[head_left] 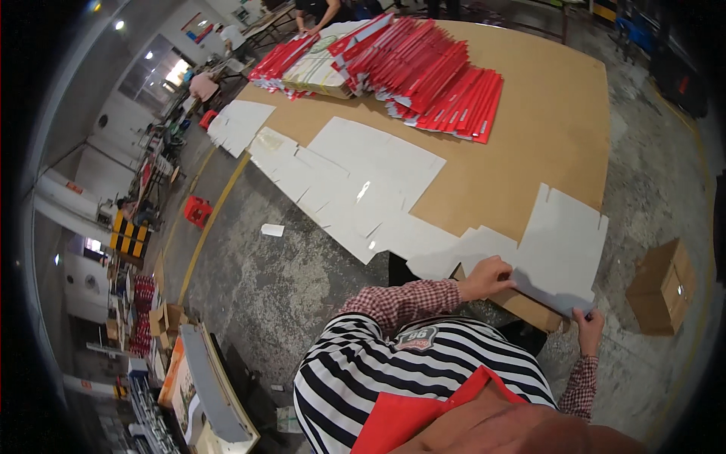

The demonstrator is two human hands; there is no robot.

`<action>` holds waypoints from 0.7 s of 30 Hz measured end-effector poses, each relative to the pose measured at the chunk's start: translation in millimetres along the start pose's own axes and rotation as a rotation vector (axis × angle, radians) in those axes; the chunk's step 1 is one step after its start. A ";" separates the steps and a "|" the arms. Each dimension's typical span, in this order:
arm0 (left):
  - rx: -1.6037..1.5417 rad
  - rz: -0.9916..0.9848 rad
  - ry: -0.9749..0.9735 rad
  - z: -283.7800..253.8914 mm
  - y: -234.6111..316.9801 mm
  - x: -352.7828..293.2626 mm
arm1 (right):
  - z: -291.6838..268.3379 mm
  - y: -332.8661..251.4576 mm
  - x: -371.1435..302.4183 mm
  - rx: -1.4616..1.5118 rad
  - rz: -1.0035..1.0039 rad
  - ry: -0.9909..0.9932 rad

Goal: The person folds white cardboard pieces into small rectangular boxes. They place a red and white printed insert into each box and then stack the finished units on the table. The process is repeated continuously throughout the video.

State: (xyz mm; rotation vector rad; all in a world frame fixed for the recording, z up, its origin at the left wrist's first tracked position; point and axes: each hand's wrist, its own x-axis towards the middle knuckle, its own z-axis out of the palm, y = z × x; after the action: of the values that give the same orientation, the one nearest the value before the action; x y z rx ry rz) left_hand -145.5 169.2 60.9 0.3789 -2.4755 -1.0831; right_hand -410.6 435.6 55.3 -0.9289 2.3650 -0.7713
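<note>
A white die-cut cardboard sheet [561, 244] with slots and notched edges lies at the near right edge of a large brown-topped table [544, 98]. My left hand [486, 278] is closed, its fingers pinching the sheet's near edge at the left. At the near right corner my right hand [588, 328] grips the same sheet between thumb and fingers. More flat white cut cardboard [378, 155] spreads along the table's left side, close to my left hand. Under the sheet's near edge, a brown cardboard piece [522, 306] shows in part.
Stacked red folded cartons [423, 72] fan across the far part of the table, beside a tied bundle [321, 68]. An open brown box [662, 287] stands on the floor at right. A red stool [198, 211] stands at left. Another person's arm [327, 15] reaches in at the far edge.
</note>
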 end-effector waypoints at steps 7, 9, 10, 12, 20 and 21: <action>0.612 0.105 -0.014 47.5 5.7 -3.5 | 33.5 -70.4 27.2 -0.307 -0.442 0.385; 0.579 0.230 0.042 28.7 29.0 -10.2 | 42.8 -95.6 25.6 -0.130 -0.669 0.152; 0.567 0.290 0.072 15.9 36.8 -17.9 | 50.8 -100.9 23.0 -0.169 -0.717 0.073; 0.625 0.335 -0.003 -12.2 30.9 -36.0 | 63.3 -99.7 23.0 -0.272 -0.811 -0.075; 0.343 -0.156 0.120 -28.2 -50.9 -19.2 | 68.7 -96.2 30.6 -0.222 -0.780 -0.134; 0.533 -0.076 0.075 -5.9 -61.2 -21.1 | 70.6 -98.6 32.6 -0.219 -0.788 -0.145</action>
State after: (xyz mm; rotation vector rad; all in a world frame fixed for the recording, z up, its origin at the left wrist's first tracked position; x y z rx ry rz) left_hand -119.2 133.5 13.4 0.6572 -2.6702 -0.4051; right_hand -344.5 329.0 60.9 -1.9881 1.9514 -0.6775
